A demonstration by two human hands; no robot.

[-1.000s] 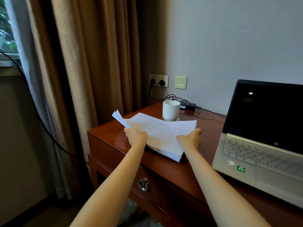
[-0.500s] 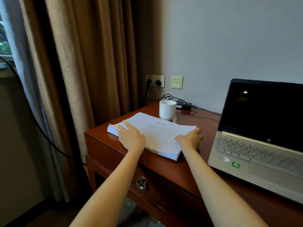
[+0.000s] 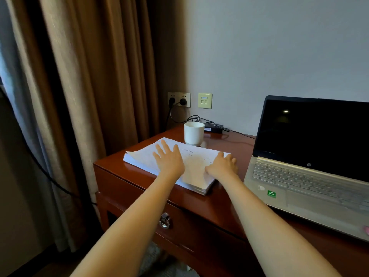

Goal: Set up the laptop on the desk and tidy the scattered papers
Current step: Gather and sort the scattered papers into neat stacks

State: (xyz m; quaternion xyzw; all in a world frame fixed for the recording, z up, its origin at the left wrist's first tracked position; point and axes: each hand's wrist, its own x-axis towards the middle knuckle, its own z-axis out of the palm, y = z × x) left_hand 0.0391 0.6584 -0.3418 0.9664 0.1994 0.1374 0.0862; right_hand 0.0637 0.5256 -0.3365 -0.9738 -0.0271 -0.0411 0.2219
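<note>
Squaring of the gathered paper stack (image 3: 191, 168) is judged to be the step in hand: the sheets lie flat as one pile on the left end of the wooden desk (image 3: 225, 204), just in front of a white cup (image 3: 194, 133) and to the left of the open laptop (image 3: 311, 156). The left hand (image 3: 169, 160) is laid palm-down on the top sheet with its fingers (image 3: 162, 146) spread apart and clamped on nothing; the right hand (image 3: 222, 166) is set at the right-hand edge of the pile, its fingers loosely curled, and whether they merely press against that edge or pinch it cannot be told. The laptop stands already opened on the desk, its screen dark, with a green sticker (image 3: 271, 193) on the palm rest. The papers appear largely tidied; the next move is judged to call for a light release without dragging the top sheet, or a small push to align the pile with the desk edge, clear of the cup. A power adapter (image 3: 213, 127) and its cable lie behind the cup, near a wall socket (image 3: 179, 99); whether the cable reaches the laptop is not visible. The laptop's right side is cut off by the frame, the print on the top sheet is too faint to read, and a small pink object at the right border cannot be identified.
</note>
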